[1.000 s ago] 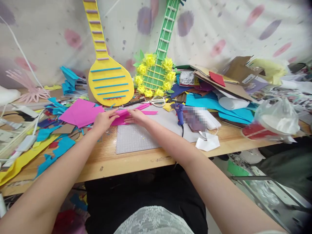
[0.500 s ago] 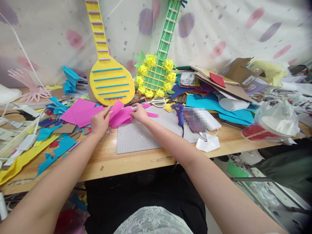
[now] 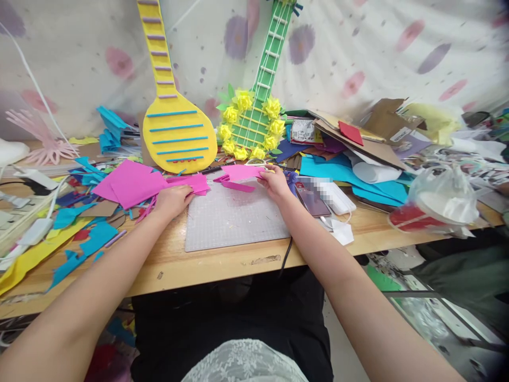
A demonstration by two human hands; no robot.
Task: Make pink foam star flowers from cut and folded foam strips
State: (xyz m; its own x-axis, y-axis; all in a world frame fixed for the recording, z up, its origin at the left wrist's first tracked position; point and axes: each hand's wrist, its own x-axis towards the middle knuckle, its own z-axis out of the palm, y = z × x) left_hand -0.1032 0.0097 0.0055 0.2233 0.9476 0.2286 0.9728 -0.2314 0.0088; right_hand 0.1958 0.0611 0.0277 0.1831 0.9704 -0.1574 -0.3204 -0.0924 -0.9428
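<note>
My right hand (image 3: 275,183) pinches the end of a bright pink piece of paper (image 3: 243,172), raised a little over the grey cutting mat (image 3: 234,225). A narrow pink strip hangs below it. My left hand (image 3: 173,201) is closed at the edge of other pink paper pieces (image 3: 194,183) by the mat's left corner; its fingertips are partly hidden. Left of it lie larger pink sheets (image 3: 127,183). Beyond my right hand, a blue glue gun (image 3: 291,180) is mostly covered by the hand.
A yellow paper guitar (image 3: 181,132) and a green one with yellow flowers (image 3: 254,124) lean at the back. Blue and yellow scraps (image 3: 97,239) litter the left. A phone (image 3: 316,199), paper stacks (image 3: 338,172) and a bagged tub (image 3: 433,204) stand on the right.
My right hand has moved right with a pink piece, away from my left hand. My left hand has lowered to the mat's left corner. The glue gun is now mostly hidden.
</note>
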